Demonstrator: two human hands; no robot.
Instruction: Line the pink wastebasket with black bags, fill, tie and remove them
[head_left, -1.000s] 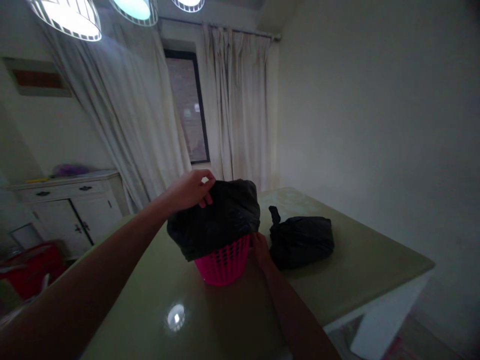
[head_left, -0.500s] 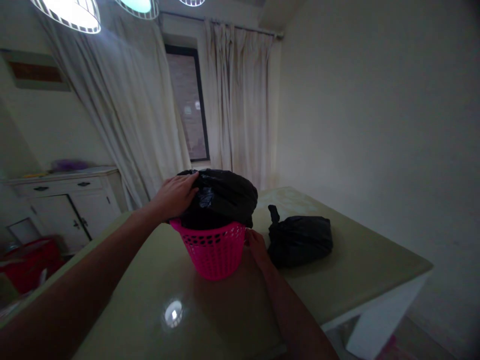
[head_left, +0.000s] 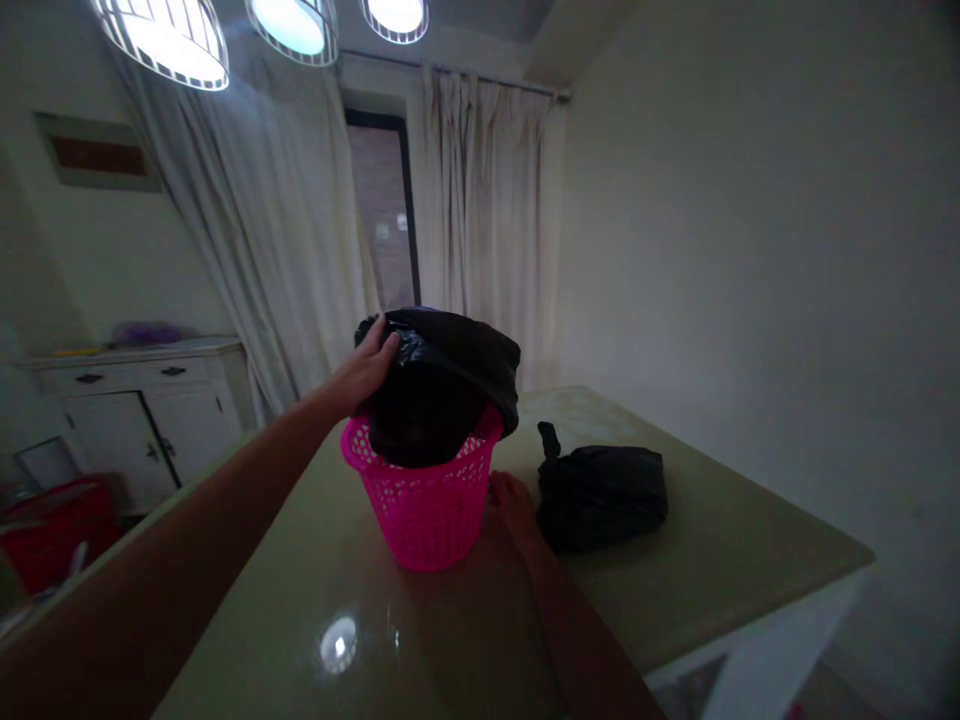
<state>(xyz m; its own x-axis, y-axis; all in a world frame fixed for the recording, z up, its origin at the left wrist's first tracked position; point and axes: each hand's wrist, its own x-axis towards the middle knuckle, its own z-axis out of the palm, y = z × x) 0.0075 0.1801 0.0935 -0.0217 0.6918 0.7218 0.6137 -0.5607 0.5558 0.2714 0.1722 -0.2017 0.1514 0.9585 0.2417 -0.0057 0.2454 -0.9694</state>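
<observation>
A bright pink plastic basket (head_left: pixel 427 515) with a perforated rim stands upright on the table. Over its mouth is a bulging black plastic bag (head_left: pixel 442 390), tilted, with its near side dipping inside the rim. My left hand (head_left: pixel 367 365) grips the bag's upper left side, thumb and fingers pressed into the plastic. Low against the basket's right side, my right hand (head_left: pixel 514 505) holds it with bent fingers; the fingertips are partly hidden. Just right of that hand lies a second black plastic bag (head_left: pixel 604 498), its knotted end sticking up.
The pale green tabletop (head_left: pixel 720 540) ends in an edge at the right, beside the wall. A white cabinet (head_left: pixel 150 400) and a red container (head_left: pixel 60 530) are at the left. Curtains (head_left: pixel 487 220) hang behind, and lamps (head_left: pixel 292 25) hang above.
My left hand has raised and tilted the black bag, exposing the basket's near rim. My right hand stays by the basket's side. The camera view has tipped slightly upward.
</observation>
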